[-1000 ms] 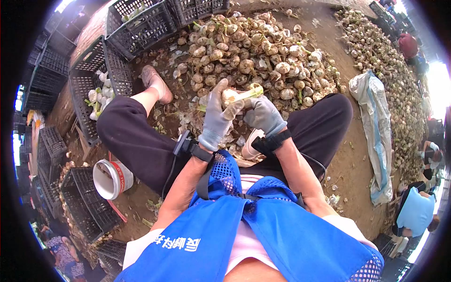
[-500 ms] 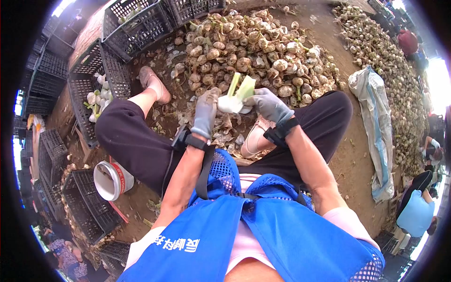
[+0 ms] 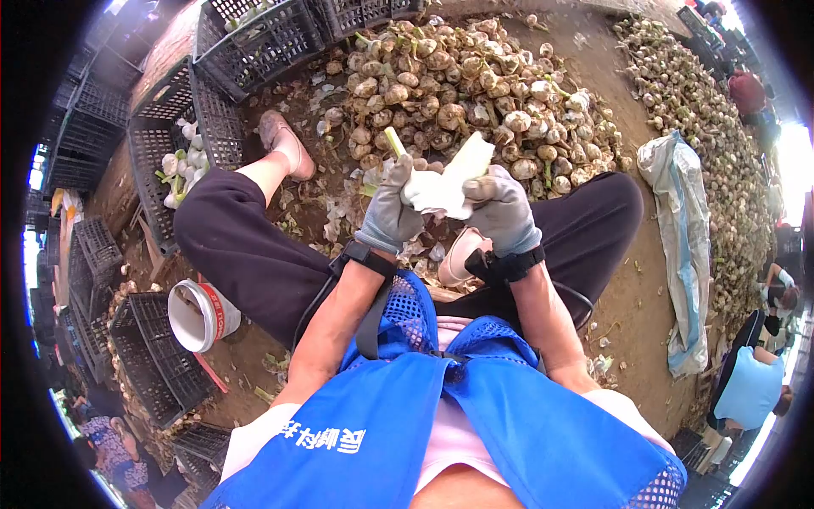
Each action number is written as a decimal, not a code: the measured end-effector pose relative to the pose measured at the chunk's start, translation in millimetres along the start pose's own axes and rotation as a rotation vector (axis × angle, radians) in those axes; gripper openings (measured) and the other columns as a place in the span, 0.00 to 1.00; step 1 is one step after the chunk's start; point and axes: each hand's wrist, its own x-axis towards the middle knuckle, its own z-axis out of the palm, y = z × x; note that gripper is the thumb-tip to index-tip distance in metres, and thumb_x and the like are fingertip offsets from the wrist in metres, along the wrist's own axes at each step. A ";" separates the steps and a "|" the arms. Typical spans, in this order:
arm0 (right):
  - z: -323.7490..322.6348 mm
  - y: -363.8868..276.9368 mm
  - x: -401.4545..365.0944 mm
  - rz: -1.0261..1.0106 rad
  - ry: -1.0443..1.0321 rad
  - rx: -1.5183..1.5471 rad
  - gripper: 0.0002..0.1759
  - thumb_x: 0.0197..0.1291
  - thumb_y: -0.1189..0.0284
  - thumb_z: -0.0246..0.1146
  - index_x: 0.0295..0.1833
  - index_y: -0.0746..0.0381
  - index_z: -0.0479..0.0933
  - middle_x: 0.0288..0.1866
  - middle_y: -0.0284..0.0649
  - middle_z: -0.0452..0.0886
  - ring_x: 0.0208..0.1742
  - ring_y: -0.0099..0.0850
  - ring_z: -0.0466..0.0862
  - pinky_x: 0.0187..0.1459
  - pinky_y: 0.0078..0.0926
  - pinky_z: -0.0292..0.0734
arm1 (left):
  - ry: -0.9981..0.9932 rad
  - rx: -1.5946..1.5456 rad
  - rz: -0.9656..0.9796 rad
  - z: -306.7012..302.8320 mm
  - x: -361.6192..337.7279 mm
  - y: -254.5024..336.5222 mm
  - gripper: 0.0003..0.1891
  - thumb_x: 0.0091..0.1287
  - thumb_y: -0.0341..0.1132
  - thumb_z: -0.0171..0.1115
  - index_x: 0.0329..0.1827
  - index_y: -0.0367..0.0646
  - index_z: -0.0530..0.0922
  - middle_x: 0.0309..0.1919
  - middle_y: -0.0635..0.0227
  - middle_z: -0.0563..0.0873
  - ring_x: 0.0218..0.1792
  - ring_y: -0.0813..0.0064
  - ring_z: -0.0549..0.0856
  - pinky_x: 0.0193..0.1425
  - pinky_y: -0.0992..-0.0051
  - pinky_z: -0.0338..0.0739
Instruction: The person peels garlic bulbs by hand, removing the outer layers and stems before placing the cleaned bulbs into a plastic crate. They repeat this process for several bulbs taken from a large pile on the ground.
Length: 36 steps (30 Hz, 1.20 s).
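White bulb (image 3: 437, 193) centre frame, between both gloved hands, above knees. Left hand (image 3: 392, 212) closed round its left side, right hand (image 3: 503, 212) gripping right side, equally near. Long axis upper-left: green stalk (image 3: 395, 141) points at muddy bulb pile (image 3: 475, 76). Fingers hide bulb base; can't tell if pale skin flap is attached.

This is looking like an open-air farm sorting yard. A big heap (image 3: 458, 93) of muddy bulbs is lying on bare dirt (image 3: 627, 297). Black crates (image 3: 263, 42) are standing left of and behind the heap, one crate (image 3: 212, 119) holding peeled white bulbs. Right of the heap a second pile (image 3: 712, 127) is stretching away, a sack (image 3: 678, 220) lying between them. Husks (image 3: 339, 225) are littering the ground before the heap, and a person (image 3: 746, 386) is crouching far right of it.
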 end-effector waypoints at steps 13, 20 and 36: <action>-48.6 96.4 20.7 0.629 0.158 -0.551 0.10 0.52 0.77 0.54 0.36 0.72 0.76 0.36 0.50 0.80 0.40 0.38 0.82 0.36 0.32 0.79 | -0.032 0.167 0.331 -1.3 -7.9 43.5 0.17 0.65 0.42 0.55 0.41 0.34 0.76 0.41 0.55 0.80 0.46 0.62 0.80 0.51 0.64 0.77; 11.4 34.5 24.3 0.393 -0.116 -0.613 0.18 0.53 0.73 0.59 0.51 0.67 0.75 0.34 0.36 0.81 0.33 0.24 0.79 0.37 0.20 0.73 | 0.092 0.284 0.430 1.5 -10.2 46.0 0.19 0.69 0.41 0.50 0.50 0.30 0.73 0.40 0.56 0.81 0.43 0.66 0.81 0.49 0.71 0.77; 31.6 88.2 2.0 0.320 0.138 -0.372 0.07 0.46 0.78 0.58 0.30 0.67 0.81 0.23 0.35 0.81 0.24 0.21 0.77 0.29 0.21 0.74 | 0.202 0.592 0.647 24.4 4.3 5.5 0.11 0.66 0.39 0.56 0.32 0.41 0.76 0.28 0.67 0.81 0.26 0.77 0.80 0.27 0.80 0.76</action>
